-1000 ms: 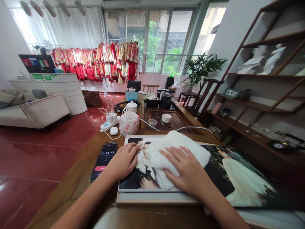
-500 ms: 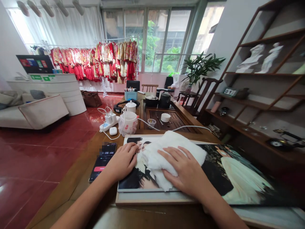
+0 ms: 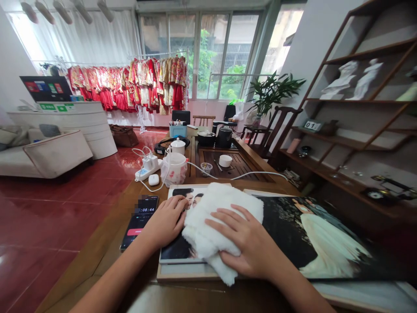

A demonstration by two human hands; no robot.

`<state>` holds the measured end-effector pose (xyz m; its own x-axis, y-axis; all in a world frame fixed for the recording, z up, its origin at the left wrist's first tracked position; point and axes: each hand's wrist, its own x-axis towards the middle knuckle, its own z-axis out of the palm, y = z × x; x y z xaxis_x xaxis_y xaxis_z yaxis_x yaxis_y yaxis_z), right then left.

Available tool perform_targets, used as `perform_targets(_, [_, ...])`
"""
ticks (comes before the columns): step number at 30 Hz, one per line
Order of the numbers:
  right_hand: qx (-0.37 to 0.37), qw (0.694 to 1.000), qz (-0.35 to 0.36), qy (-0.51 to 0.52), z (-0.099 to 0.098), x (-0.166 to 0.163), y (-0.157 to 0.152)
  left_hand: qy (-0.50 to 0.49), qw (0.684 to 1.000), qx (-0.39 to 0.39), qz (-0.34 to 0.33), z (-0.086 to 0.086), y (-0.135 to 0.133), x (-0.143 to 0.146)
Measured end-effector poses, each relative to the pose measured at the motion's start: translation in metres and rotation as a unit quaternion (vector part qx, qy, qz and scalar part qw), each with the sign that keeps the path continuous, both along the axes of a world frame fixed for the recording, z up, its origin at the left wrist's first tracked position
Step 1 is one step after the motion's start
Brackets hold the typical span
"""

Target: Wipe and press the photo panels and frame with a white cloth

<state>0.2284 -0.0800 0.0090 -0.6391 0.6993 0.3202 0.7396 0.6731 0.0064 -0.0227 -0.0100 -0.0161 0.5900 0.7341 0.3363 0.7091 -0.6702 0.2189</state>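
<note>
My right hand presses down on a fluffy white cloth, fingers spread across the bunched fabric. The cloth lies over a framed couple photo and hides much of it; one corner hangs past the photo's near edge. At the photo's left side rests my left hand, palm down, its fingers loosely laid over the picture's edge and touching nothing else. Another large photo print, showing a pale dress on a dark ground, is to the right of the cloth.
A phone with a running timer lies left of my left hand. Beyond the photos stand a plastic-wrapped white container, a power strip, a cable and a tea tray with a white cup. A wooden shelf stands at right.
My right hand and the cloth have moved left and slightly toward me across the photo. My left hand has stayed in place at the photo's left side.
</note>
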Motion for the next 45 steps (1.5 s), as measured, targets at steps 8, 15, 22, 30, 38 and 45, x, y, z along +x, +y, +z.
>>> perform_targets(8, [0.07,0.988,-0.135,-0.002,-0.005,0.012,0.011,0.002,1.0,-0.003,0.0,0.002,-0.001,0.0])
perform_targets(15, [0.029,0.999,-0.024,-0.014,-0.003,0.002,0.001,0.003,1.0,-0.003,0.0,0.001,0.0,0.0])
perform_targets(22, [0.005,0.999,0.02,-0.025,0.001,0.001,-0.001,0.002,1.0,0.001,0.002,-0.001,0.0,0.0])
perform_targets(30, [0.056,0.991,-0.121,-0.008,-0.005,0.004,0.006,-0.006,1.0,0.005,0.0,0.001,-0.001,-0.001])
perform_targets(38, [0.025,1.0,-0.001,-0.011,0.001,-0.002,-0.003,-0.012,1.0,0.004,0.001,0.001,-0.001,0.0])
perform_targets(45, [-0.002,0.999,0.041,-0.004,0.002,-0.002,-0.004,-0.001,1.0,0.0,0.003,0.0,-0.001,0.0])
